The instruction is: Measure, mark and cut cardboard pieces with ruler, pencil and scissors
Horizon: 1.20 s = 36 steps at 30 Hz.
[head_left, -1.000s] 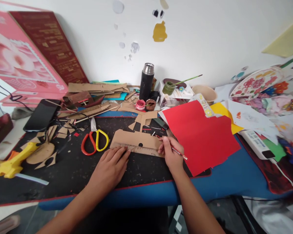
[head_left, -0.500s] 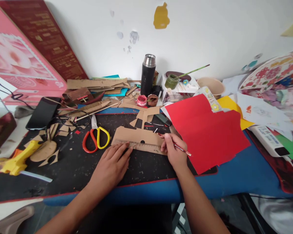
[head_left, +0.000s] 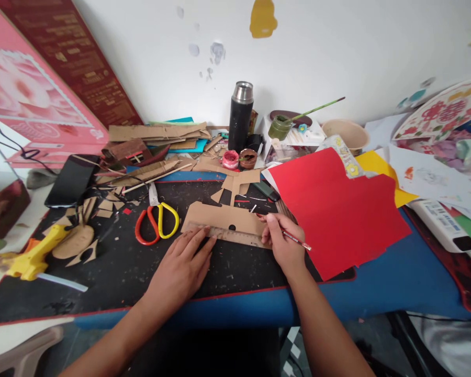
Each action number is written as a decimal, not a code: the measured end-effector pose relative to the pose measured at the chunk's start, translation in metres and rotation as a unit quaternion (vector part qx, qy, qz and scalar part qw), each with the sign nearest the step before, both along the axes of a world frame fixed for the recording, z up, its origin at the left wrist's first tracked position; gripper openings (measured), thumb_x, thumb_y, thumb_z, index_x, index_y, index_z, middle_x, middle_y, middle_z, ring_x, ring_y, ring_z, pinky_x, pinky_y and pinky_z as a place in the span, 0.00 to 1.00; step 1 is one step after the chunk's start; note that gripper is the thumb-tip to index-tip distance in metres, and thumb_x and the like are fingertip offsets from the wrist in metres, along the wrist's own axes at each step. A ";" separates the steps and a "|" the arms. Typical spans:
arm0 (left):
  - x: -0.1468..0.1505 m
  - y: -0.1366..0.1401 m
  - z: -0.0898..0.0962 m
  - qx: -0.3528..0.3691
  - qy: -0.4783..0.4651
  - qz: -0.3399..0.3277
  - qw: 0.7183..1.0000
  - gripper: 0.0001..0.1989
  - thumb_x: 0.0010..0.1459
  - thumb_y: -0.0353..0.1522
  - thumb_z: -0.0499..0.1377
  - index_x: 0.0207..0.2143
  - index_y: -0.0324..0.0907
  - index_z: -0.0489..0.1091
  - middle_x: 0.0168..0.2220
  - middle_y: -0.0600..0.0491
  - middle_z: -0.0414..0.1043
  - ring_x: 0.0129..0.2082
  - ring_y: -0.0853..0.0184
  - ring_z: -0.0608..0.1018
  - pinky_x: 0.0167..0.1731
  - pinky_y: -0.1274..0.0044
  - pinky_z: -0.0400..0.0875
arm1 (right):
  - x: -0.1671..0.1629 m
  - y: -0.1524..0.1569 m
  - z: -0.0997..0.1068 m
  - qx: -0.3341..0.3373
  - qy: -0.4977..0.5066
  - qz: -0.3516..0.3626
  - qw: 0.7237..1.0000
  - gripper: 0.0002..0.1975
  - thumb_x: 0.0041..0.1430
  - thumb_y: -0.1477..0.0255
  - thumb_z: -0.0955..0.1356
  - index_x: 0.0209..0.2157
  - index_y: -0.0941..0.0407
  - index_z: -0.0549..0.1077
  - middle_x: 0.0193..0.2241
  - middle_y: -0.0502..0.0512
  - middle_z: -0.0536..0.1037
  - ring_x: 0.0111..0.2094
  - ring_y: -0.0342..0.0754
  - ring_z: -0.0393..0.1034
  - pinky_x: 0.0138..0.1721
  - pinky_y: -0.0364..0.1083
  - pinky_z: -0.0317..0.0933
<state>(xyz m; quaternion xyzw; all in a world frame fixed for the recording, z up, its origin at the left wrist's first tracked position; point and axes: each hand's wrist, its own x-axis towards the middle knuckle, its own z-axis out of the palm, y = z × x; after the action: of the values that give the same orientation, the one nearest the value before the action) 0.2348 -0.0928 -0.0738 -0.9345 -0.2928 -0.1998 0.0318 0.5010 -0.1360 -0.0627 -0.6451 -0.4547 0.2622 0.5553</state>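
A cut piece of brown cardboard with a small dark hole lies on the black mat in front of me. Across its lower part runs a clear ruler. My left hand lies with outstretched fingers on the ruler's left end, pressing it to the cardboard. At the other end, my right hand grips a red-and-dark pencil, slanted with its back end toward the lower right. Fingertips of that hand are at the ruler's right end. Whether the pencil's point touches the cardboard, I cannot tell.
Scissors and a yellow glue gun lie left on the mat. Red paper covers the right side. Behind stand a black flask, paint jars and cardboard scraps.
The whole view has shifted slightly, so things appear a little further right. Both hands, the ruler and the pencil keep nearly the same places on the cardboard.
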 end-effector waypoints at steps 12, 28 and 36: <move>0.000 0.001 0.001 0.004 0.013 -0.002 1.000 0.18 0.70 0.26 0.58 0.60 0.32 0.76 0.59 0.34 0.76 0.59 0.46 0.77 0.60 0.55 0.74 | -0.001 0.000 0.000 -0.014 -0.015 0.000 1.000 0.20 0.75 0.55 0.67 0.37 0.55 0.81 0.18 0.47 0.75 0.19 0.43 0.72 0.22 0.41 0.65; -0.001 0.001 0.000 -0.019 -0.002 0.001 1.000 0.19 0.70 0.26 0.58 0.62 0.36 0.74 0.61 0.36 0.76 0.59 0.47 0.78 0.61 0.54 0.74 | -0.001 0.001 0.000 -0.008 0.000 0.004 1.000 0.21 0.73 0.54 0.67 0.36 0.55 0.81 0.18 0.47 0.74 0.18 0.44 0.72 0.21 0.41 0.66; -0.001 0.001 0.000 -0.013 0.004 0.002 1.000 0.19 0.71 0.27 0.57 0.62 0.36 0.73 0.61 0.36 0.76 0.60 0.47 0.78 0.61 0.55 0.74 | -0.002 0.000 0.003 -0.016 0.005 0.003 1.000 0.20 0.73 0.54 0.67 0.36 0.55 0.81 0.18 0.47 0.74 0.18 0.44 0.73 0.20 0.41 0.67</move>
<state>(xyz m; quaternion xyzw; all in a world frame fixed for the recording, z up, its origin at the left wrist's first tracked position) 0.2335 -0.0921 -0.0738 -0.9350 -0.2974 -0.1920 0.0211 0.4993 -0.1357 -0.0601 -0.6509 -0.4497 0.2745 0.5466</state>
